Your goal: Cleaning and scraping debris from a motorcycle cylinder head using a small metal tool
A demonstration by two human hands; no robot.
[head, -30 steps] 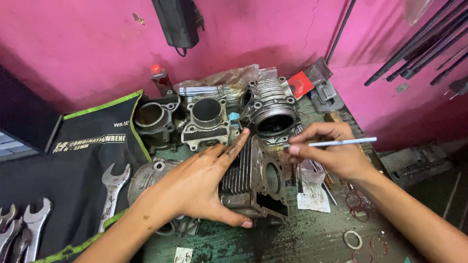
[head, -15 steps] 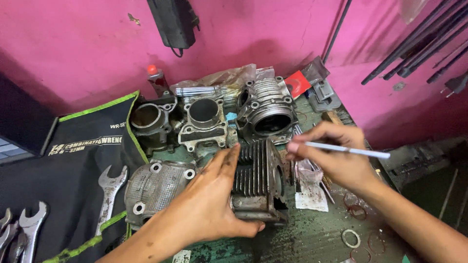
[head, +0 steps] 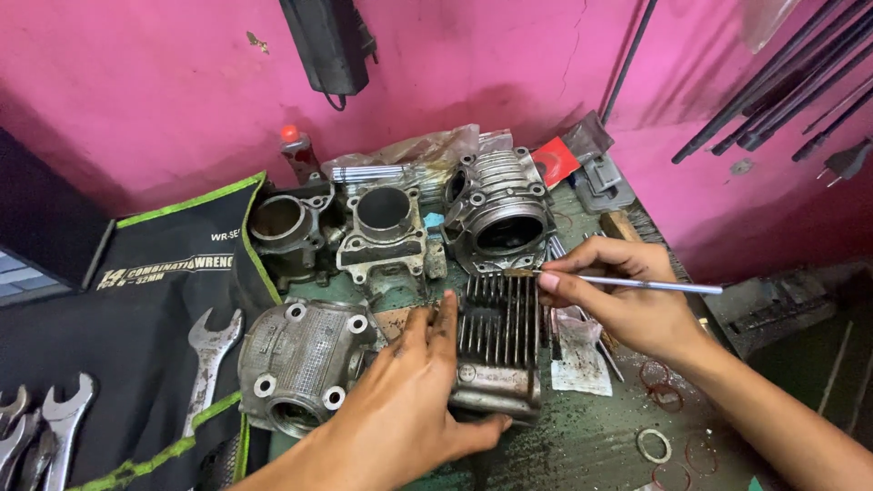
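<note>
Grimy finned cylinder (head: 496,350) under the clamped, palm-down left hand (head: 409,409); right hand (head: 627,305) pinching a thin brush (head: 627,283).

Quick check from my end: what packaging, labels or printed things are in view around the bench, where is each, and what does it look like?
Wrench roll pouch: left of the bench, black fabric, green edging, white print.
Red packet: back of the bench beside the finned cylinder, small, red and flat.
Clear plastic bag: behind the engine parts by the pink wall, crumpled.
Paper scrap: under the right hand, white, stained.
No screens in view.
</note>
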